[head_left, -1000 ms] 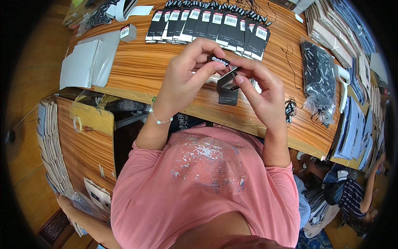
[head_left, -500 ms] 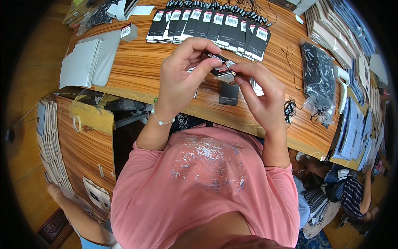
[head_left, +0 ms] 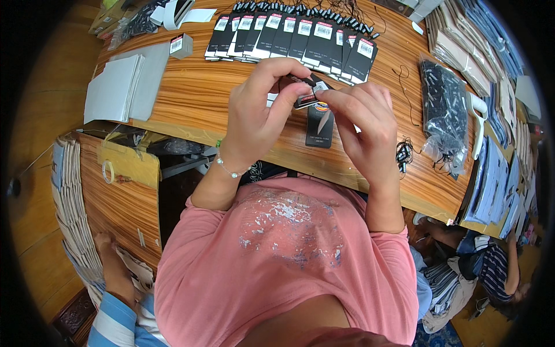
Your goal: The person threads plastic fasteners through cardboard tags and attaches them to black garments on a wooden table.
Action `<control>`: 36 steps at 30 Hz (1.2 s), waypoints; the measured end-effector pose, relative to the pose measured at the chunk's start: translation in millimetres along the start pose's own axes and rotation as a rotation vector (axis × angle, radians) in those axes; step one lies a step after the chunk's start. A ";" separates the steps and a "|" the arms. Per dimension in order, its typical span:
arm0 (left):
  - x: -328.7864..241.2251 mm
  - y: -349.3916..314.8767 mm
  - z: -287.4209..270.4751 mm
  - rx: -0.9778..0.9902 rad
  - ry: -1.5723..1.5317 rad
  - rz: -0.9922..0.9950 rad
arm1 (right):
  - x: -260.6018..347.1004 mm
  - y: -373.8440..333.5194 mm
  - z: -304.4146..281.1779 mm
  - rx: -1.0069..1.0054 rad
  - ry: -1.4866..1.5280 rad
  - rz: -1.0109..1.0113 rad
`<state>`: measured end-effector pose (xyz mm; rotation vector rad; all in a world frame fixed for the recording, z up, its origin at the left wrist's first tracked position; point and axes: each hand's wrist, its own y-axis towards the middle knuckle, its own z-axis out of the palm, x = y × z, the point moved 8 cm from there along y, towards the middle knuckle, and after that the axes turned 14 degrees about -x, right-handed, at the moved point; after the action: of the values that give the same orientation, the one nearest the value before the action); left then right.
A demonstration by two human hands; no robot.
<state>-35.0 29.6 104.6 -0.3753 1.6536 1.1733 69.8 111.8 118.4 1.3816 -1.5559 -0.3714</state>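
Note:
Over the table's near edge, my left hand pinches a small bunch of black hang tags between thumb and fingers. My right hand meets it from the right, fingertips closed at the tags' top end on what looks like a thin black cord; the fingers partly hide it. Beneath the hands, another black hang tag lies flat on the table. Beyond them, a fanned row of black hang tags with white barcode stickers spreads across the table, black cords bunched at their far ends.
To the right lie a clear bag of black cords, a white-handled tool and stacked folded garments. White sheets and a small box sit left. At lower left, a co-worker's arm reaches to folded garments.
My hands have shifted slightly, the right one's fingers curling closer over the tags' end. More of the tag lying beneath shows. The co-worker's arm at lower left has moved right, its striped sleeve now visible.

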 end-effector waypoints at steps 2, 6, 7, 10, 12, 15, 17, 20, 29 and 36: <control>-0.5 -0.4 -0.8 -0.014 -0.005 0.015 | 0.0 0.3 -0.4 -0.004 0.002 -0.006; -0.9 -1.6 -2.3 -0.026 0.035 0.074 | -0.2 1.4 -0.9 -0.016 0.012 -0.023; -2.1 -1.8 -2.5 -0.027 0.058 0.103 | 0.0 1.9 -1.0 -0.017 0.014 -0.026; -4.0 -3.7 0.8 -0.024 0.024 0.100 | 1.4 1.9 -2.3 -0.053 0.077 -0.047; -2.1 -4.4 1.1 -0.044 -0.028 0.023 | 1.0 2.4 -2.1 -0.066 0.119 -0.042; 1.6 -5.6 1.5 -0.047 -0.062 -0.043 | 1.5 3.5 -1.9 -0.059 0.163 -0.019; 4.8 -5.8 2.2 -0.041 -0.098 -0.100 | 2.3 3.9 -2.1 -0.052 0.176 -0.003; 11.1 -4.3 4.1 -0.032 -0.190 -0.210 | 1.8 5.4 -1.9 -0.057 0.187 0.019; 8.7 -7.3 9.5 0.030 -0.219 -0.222 | -8.5 -1.5 -2.0 -0.133 0.356 0.214; 12.8 -7.9 9.5 0.015 -0.251 -0.209 | -5.4 -1.4 1.9 -0.034 0.358 0.206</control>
<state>-29.4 37.5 89.6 -0.3657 1.3697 1.0073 68.4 115.4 114.0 1.1734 -1.3694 -0.0211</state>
